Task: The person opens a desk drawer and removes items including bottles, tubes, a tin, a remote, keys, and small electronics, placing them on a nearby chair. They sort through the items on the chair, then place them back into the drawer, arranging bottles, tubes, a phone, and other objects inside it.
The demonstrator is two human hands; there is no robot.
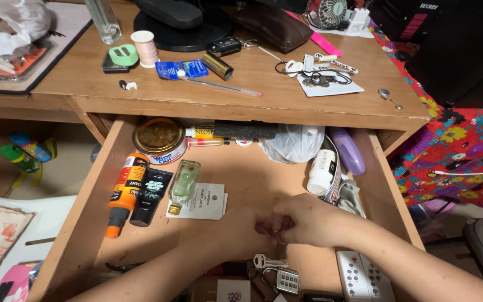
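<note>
Both hands met fingertip to fingertip over the open drawer (93,184): left hand (241,229), right hand (308,218), fingers curled shut around something too small to make out. Padlock with keys (278,274) lay just below them, nearer the camera.

Wooden desk (286,103), open drawer (241,184)

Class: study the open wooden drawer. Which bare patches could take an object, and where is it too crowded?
Bare board lies mid-drawer, between the white paper card and the white plastic bottle. A second patch is front left, below the orange tube. Crowded: the back edge around the round tin, and the front by the padlock.
</note>
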